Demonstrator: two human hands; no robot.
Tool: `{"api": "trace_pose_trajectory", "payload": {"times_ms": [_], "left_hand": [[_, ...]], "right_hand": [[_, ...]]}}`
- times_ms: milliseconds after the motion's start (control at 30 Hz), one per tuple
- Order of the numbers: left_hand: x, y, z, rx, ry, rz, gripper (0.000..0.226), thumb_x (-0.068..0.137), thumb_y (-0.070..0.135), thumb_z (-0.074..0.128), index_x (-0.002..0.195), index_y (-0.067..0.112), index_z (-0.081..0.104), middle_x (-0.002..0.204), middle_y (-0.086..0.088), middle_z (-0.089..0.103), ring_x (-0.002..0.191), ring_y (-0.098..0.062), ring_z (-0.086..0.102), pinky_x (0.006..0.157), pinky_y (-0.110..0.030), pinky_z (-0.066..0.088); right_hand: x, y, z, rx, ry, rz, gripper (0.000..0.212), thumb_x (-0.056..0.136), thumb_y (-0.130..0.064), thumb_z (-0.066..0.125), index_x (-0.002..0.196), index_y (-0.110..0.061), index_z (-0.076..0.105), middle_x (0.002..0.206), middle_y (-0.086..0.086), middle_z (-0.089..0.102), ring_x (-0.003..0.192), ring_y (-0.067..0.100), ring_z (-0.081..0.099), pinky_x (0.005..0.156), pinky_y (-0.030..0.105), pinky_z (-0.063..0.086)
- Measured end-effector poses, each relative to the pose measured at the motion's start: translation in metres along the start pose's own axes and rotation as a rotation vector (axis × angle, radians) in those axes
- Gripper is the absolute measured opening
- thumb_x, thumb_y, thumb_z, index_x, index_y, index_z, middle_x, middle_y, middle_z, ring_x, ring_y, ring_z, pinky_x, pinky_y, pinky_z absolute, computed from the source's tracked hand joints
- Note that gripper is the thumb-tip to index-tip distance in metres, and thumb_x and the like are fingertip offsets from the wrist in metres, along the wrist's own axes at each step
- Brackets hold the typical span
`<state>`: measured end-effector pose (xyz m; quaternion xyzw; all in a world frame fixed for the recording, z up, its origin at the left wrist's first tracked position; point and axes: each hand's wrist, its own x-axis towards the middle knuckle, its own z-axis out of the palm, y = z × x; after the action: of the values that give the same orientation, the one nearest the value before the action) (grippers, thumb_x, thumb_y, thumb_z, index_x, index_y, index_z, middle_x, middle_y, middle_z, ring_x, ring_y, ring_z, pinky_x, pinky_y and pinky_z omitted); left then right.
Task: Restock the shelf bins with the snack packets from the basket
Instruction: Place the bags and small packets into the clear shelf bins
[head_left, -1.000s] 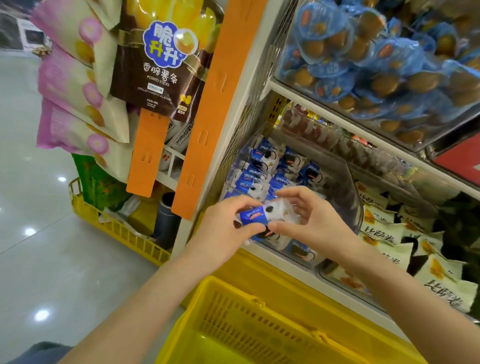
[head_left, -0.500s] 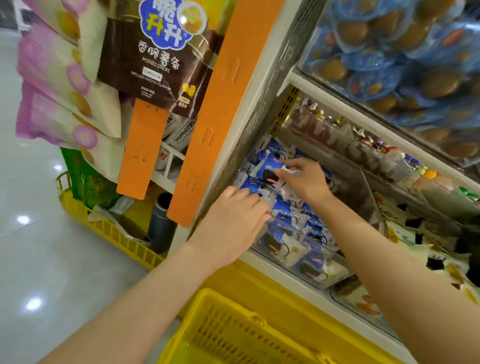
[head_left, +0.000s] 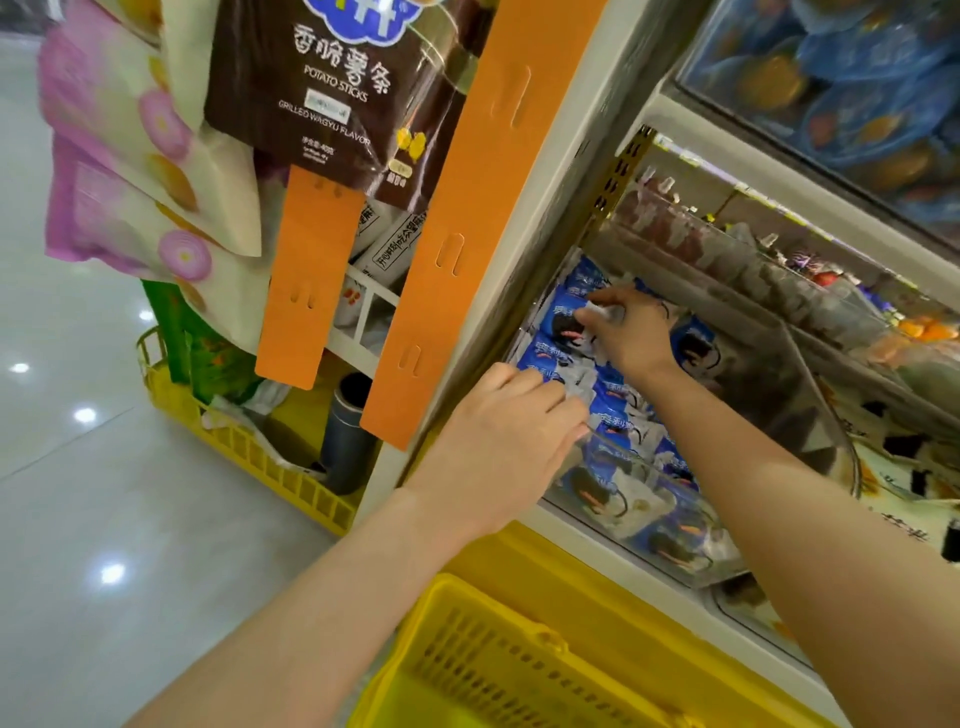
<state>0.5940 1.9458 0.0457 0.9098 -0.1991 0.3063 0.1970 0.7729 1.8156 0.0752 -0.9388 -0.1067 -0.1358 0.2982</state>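
Obs.: your right hand (head_left: 631, 335) is deep in the clear plastic shelf bin (head_left: 641, 512), at its back-left corner, thumb and forefinger pinching the white end of a blue-and-white snack packet (head_left: 568, 321). The packet lies low on the stacked packets (head_left: 621, 410) already there, probably so that it joins the row instead of tumbling forward. Your left hand (head_left: 511, 434) sits at the bin's near-left edge, knuckles up, fingers bent down onto the front packets. It looks like a steadying press to keep the stack from sliding. Whether it grips anything cannot be told, since the fingertips are hidden. The yellow plastic basket (head_left: 498, 649) is below, just in front of the shelf and close at hand for the next pick. Its contents are out of view. The orange hanging strips (head_left: 467, 234) and the brown potato-stick bag (head_left: 332, 93) hang to the left, clear of both arms. Change: one second ago both hands held this packet together in front of the bin, above the basket. Half a second ago the right hand alone had carried it in over the stack, while the left dropped to the bin edge. Now the right hand has reached slightly further back and lower, pinch unchanged, and the left has barely shifted. Judgement: placement nearly complete, release not yet made.
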Motion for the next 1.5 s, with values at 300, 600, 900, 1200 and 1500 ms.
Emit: {"api": "trace_pose_trajectory", "payload": {"times_ms": [300,600,900,1200,1500], "left_hand": [[-0.004,0.007,-0.004,-0.081,-0.074,-0.093,0.029,0.099,0.027,0.033,0.111,0.019,0.059,0.105,0.003,0.062,0.102,-0.015,0.052,0.099,-0.029,0.026],[-0.046,0.034,0.001,-0.130,-0.050,-0.201,0.039,0.098,0.024,0.038,0.136,0.015,0.043,0.142,-0.006,0.039,0.135,-0.021,0.029,0.111,-0.033,0.022],[-0.126,0.053,0.040,-0.189,-0.134,-0.523,0.031,0.097,0.022,0.042,0.125,0.012,0.051,0.120,-0.008,0.052,0.112,-0.024,0.047,0.094,-0.034,0.034],[-0.192,0.030,0.090,-0.256,-0.507,-1.001,0.037,0.101,0.027,0.031,0.114,0.002,0.054,0.116,-0.027,0.058,0.108,-0.038,0.054,0.087,-0.040,0.040],[-0.199,0.027,0.104,-0.190,-0.423,-0.985,0.036,0.100,0.036,0.028,0.083,0.017,0.053,0.081,-0.008,0.062,0.080,-0.028,0.057,0.067,-0.029,0.034]], "right_hand": [[-0.050,-0.014,-0.043,-0.134,-0.039,-0.101,0.040,0.100,-0.032,0.038,0.131,-0.008,0.049,0.128,0.015,0.053,0.118,0.030,0.049,0.095,0.035,0.040],[-0.204,0.023,-0.097,-0.271,-0.194,-0.234,0.055,0.094,-0.045,0.027,0.139,-0.018,0.040,0.143,0.001,0.044,0.135,0.015,0.035,0.107,0.022,0.024],[-0.313,0.105,-0.078,-0.270,-0.012,-0.290,0.033,0.095,-0.026,0.040,0.114,-0.004,0.056,0.114,0.013,0.057,0.110,0.025,0.049,0.097,0.029,0.034],[-0.403,0.235,0.007,-0.396,-0.674,0.366,0.032,0.102,-0.025,0.034,0.128,-0.008,0.041,0.126,0.007,0.044,0.121,0.023,0.042,0.097,0.028,0.034],[-0.419,0.281,0.040,-0.732,-0.694,0.513,0.052,0.094,-0.020,0.048,0.141,-0.017,0.027,0.141,0.001,0.039,0.129,0.021,0.036,0.103,0.030,0.032]]}}
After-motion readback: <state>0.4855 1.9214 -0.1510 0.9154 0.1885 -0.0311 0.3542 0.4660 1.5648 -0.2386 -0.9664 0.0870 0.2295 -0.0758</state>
